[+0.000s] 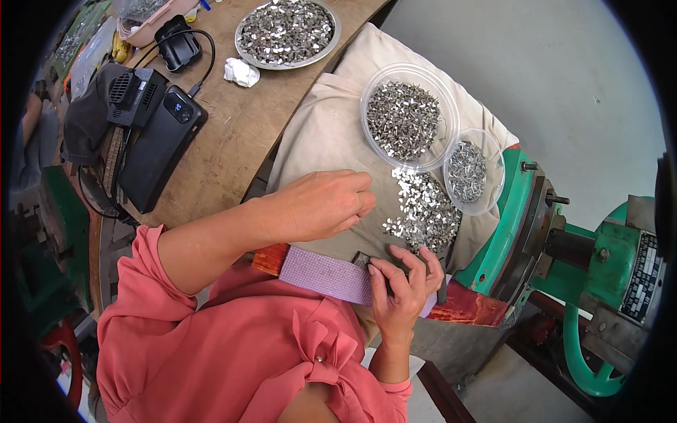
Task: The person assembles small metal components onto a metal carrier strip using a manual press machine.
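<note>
My left hand (321, 204) hovers over the beige cloth (317, 141), its fingers curled together. Whatever they may hold is hidden. At the near edge of the cloth, my right hand (405, 285) pinches thumb and forefinger at the end of a small dark metal block (362, 259), the other fingers raised and apart. That block sits on a strip of purple textured fabric (321, 273). Just beyond my right hand lies a loose heap of small shiny metal pieces (427, 215). Behind it stand a large clear round tub (451, 116) of metal pieces and a smaller clear tub (496, 166) of thin metal bits.
A metal plate (336, 46) heaped with metal pieces stands on the wooden table (233, 141) at the upper left. Nearby are a crumpled white tissue (241, 72), a black power bank (162, 148) and cables. Green machinery (610, 247) stands on the right.
</note>
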### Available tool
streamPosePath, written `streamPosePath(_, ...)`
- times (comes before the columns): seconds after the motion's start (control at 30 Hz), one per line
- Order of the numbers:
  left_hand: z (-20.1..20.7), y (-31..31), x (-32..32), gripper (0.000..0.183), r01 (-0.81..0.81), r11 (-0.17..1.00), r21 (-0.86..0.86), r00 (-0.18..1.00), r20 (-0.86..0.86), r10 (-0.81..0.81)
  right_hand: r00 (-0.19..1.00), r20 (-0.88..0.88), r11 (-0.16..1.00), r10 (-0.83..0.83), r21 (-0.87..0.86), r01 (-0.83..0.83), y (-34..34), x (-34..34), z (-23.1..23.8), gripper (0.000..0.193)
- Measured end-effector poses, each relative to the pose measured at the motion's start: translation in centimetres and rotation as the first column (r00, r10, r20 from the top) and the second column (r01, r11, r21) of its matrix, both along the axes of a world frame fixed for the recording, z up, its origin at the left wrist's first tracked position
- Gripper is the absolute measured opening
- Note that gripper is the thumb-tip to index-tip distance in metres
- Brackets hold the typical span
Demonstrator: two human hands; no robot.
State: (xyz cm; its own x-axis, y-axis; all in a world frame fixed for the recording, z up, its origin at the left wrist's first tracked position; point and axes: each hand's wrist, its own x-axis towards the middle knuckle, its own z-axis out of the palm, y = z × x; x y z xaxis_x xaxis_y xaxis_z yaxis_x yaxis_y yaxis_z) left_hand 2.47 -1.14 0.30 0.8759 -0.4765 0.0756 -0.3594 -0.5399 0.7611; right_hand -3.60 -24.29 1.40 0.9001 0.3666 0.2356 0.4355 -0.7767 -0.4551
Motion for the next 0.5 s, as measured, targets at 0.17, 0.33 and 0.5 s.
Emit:
streamPosePath(0.17,0.3,-0.1,-0.6,0.012,-0.043,0.998,0.052,0.999,0.017,0.042,0.999,0.012,0.999,-0.046,0.013,0.045,-0.2,1.6,0.3,0.017)
streamPosePath(0.33,0.0,-0.3,-1.1,0.011,-0.057,0.998,0.031,0.996,0.065,0.055,0.995,0.104,0.998,-0.002,-0.059,0.008,0.9,4.2,-0.1,0.017)
streamPosePath(0.5,0.1,-0.8,-2.5,0.011,-0.087,0.994,-0.074,0.995,0.052,0.091,0.988,0.125,0.984,0.086,-0.163,-0.065,1.6,5.0,0.0,0.009)
